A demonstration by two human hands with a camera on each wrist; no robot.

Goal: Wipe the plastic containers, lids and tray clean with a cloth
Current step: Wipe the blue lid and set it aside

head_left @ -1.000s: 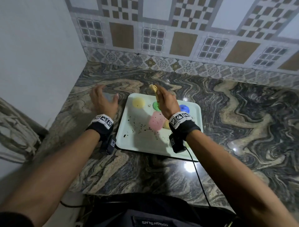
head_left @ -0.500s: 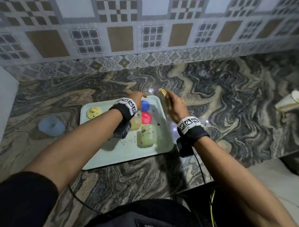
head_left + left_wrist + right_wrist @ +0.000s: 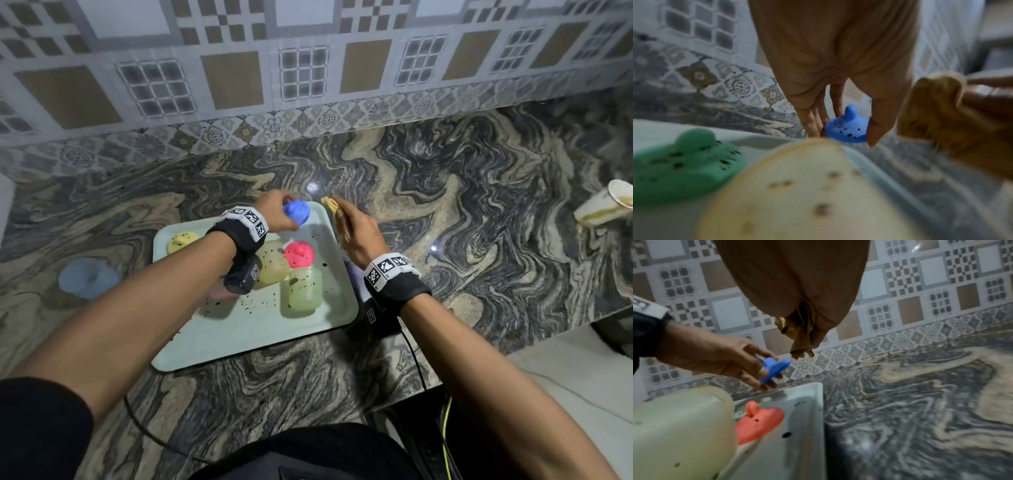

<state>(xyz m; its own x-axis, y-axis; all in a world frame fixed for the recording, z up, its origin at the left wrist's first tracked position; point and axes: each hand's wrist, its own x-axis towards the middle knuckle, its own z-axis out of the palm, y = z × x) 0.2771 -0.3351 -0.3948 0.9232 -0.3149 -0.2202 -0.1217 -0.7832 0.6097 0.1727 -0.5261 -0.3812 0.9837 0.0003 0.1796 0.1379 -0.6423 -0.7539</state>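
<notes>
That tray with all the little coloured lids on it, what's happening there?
A person is cleaning speckled plastic pieces on a pale tray. The left hand has the blue lid pinched and raised off the tray, while the right hand grips a yellow cloth just beside it, not yet touching. The pink lid, yellow lid and the containers lie on the tray with dark specks on them.

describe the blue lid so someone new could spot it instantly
Start at the pale tray on the marbled counter and go to its far right corner. There the left hand pinches the blue lid just above the tray. It is the only blue lid and the only one lifted; the pink lid lies on the tray.
</notes>
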